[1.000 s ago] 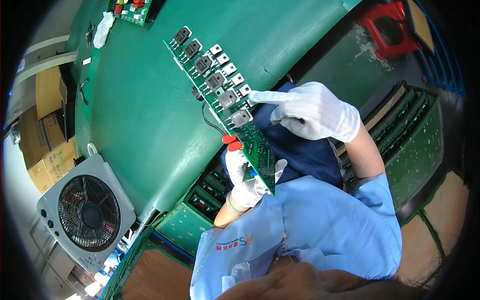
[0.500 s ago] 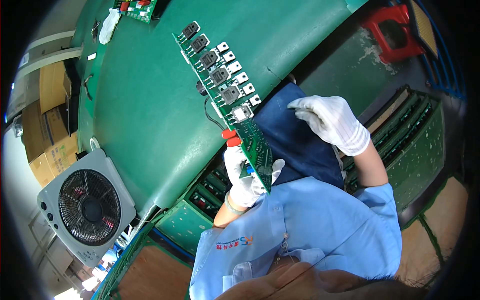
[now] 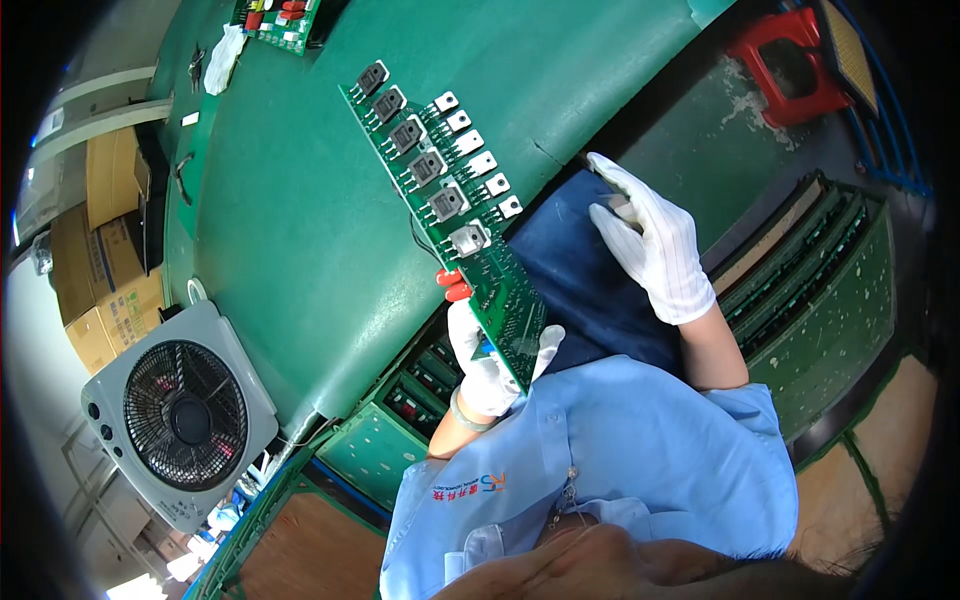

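My left hand, in a white glove, grips a green circuit board by its near end, the thumb on one side and the fingers partly hidden behind it. The board is held up at a slant over the edge of the bench. Along it stand a row of black transistors and a row of smaller metal-tabbed ones. Two red parts stick out by my left fingers. My right hand, also gloved in white, hovers to the right of the board, thumb and fingers apart, nothing seen between them.
A green bench top spreads beyond the board. Another circuit board, a white cloth or glove and pliers lie at its far left. A grey fan stands left. Board-filled green crates and a red stool are right.
The circuit board has turned a little, showing more of its component face. My right hand has shifted slightly, its thumb and fingers spreading wider.
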`<state>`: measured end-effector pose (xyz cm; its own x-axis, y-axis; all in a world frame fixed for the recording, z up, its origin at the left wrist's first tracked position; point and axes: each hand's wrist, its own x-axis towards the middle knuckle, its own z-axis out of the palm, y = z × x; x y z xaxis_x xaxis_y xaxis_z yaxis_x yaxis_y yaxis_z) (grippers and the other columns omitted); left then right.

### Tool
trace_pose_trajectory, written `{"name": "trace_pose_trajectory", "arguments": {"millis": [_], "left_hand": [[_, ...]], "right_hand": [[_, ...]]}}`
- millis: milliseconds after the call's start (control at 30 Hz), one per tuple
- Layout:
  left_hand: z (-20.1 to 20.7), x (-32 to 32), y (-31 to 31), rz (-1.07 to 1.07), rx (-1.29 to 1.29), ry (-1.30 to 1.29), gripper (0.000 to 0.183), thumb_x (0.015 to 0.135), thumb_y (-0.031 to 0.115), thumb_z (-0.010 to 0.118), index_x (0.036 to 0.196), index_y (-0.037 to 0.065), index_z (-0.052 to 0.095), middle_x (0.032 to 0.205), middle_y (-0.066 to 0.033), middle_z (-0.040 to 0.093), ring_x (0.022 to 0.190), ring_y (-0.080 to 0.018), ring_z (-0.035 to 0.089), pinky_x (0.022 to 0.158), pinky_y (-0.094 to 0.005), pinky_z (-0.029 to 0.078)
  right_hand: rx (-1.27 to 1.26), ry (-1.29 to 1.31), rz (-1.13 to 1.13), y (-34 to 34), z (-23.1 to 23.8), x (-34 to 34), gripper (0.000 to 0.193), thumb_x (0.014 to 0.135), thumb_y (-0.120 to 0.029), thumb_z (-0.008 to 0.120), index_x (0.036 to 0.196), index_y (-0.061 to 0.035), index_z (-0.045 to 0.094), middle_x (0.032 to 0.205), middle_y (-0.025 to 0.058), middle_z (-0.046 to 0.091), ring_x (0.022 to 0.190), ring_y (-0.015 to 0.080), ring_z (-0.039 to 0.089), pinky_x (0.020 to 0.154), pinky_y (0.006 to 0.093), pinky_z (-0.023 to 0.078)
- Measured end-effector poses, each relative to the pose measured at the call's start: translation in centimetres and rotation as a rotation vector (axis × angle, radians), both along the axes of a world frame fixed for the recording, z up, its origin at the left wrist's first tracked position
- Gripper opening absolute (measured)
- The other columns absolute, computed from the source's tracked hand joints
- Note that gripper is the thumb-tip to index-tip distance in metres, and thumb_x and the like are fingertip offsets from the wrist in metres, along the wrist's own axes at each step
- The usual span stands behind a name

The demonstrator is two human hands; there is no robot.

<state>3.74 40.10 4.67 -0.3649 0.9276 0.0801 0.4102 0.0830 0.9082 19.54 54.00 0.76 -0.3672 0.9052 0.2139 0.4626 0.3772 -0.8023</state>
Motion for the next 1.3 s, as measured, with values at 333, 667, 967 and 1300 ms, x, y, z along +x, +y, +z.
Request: {"name": "trace_pose_trajectory", "arguments": {"millis": [333, 667, 967, 1300], "left_hand": [[-0.6, -0.1, -0.9, 0.010, 0.048, -0.346, 0.048, 0.081, 0.012, 0.069, 0.125, 0.007, 0.049, 0.106, -0.0080, 0.062, 0.091, -0.0211, 0.063, 0.075, -0.0384, 0.058], [-2.4, -1.0, -5.2, 0.409, 0.069, -0.421, 0.052, 0.081, -0.001, 0.060, 0.131, 0.002, 0.048, 0.121, -0.0100, 0.057, 0.105, -0.0217, 0.058, 0.090, -0.0368, 0.049], [1.1, -7.0, -2.5, 0.543, 0.333, -1.120, 0.050, 0.089, 0.023, 0.052, 0.134, 0.002, 0.044, 0.126, -0.0166, 0.058, 0.104, -0.0345, 0.063, 0.081, -0.0507, 0.054], [0.7, -8.7, -2.7, 0.754, 0.276, -1.104, 0.037, 0.095, 0.028, 0.039, 0.112, -0.001, 0.055, 0.093, -0.0186, 0.068, 0.064, -0.0280, 0.066, 0.052, -0.0343, 0.053]], "right_hand": [[0.182, -0.024, 0.524, 1.9, 0.4, -4.0, 0.068, 0.073, -0.003, 0.067, 0.138, -0.0174, 0.051, 0.069, 0.0043, 0.054, 0.054, 0.0211, 0.055, 0.049, 0.0328, 0.046], [0.183, -0.159, 0.531, -0.2, -0.1, -0.7, 0.065, 0.072, -0.005, 0.070, 0.135, -0.0133, 0.055, 0.058, 0.0037, 0.049, 0.048, 0.0192, 0.052, 0.045, 0.0335, 0.042], [-0.085, -0.023, 0.360, -2.2, 2.7, -2.1, 0.053, 0.084, -0.018, 0.071, 0.134, -0.0072, 0.055, 0.067, 0.0069, 0.061, 0.056, 0.0205, 0.060, 0.055, 0.0317, 0.049], [0.020, 0.093, 0.245, -3.3, 4.3, -6.8, 0.031, 0.085, -0.010, 0.069, 0.115, -0.0035, 0.063, 0.072, 0.0075, 0.058, 0.060, 0.0205, 0.058, 0.058, 0.0309, 0.048]]}}
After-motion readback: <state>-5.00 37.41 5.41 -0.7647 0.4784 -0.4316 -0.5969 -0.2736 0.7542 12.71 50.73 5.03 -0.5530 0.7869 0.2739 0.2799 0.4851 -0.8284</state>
